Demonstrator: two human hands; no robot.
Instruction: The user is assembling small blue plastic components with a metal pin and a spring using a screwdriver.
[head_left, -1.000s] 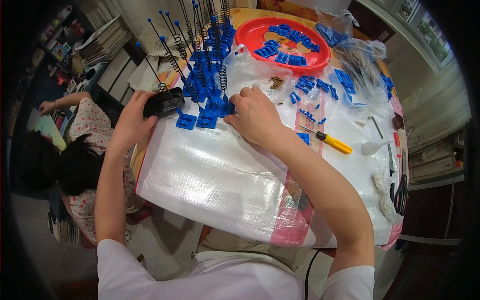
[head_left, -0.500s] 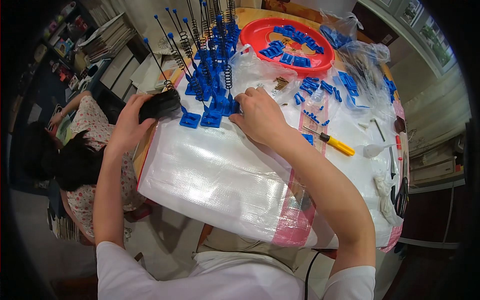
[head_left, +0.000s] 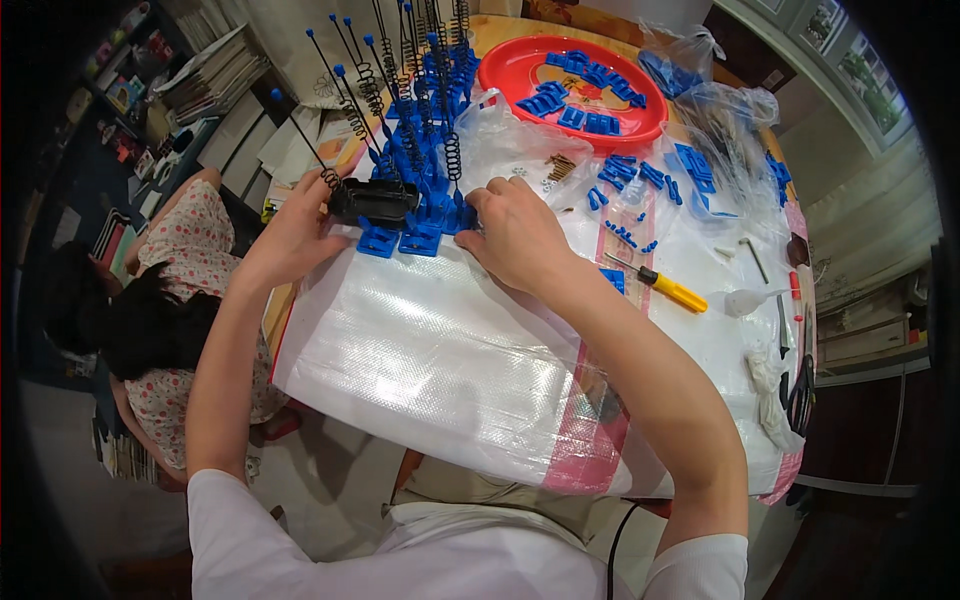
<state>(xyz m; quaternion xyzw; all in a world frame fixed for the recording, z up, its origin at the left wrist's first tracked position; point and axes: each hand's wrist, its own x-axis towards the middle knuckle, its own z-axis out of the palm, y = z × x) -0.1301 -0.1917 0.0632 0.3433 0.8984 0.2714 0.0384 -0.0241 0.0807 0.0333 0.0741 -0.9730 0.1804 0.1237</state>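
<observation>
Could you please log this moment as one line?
left hand: holding black tray | right hand: at blue stands | yellow screwdriver: lying on white sheet

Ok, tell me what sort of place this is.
Likely a room in a home doubling as a workspace: the pale curtain and crowded shelves look domestic, while the many blue plastic parts and yellow-handled screwdriver suggest handwork.

And it's black on the box [head_left: 376,205], vivid blue on the stands [head_left: 419,241] beneath black springs [head_left: 453,157], red round the basin [head_left: 600,142], yellow-and-black on the screwdriver [head_left: 678,292], pink bands across the white sheet [head_left: 430,350], reddish spots dotting a pale dress [head_left: 190,232]!
</observation>
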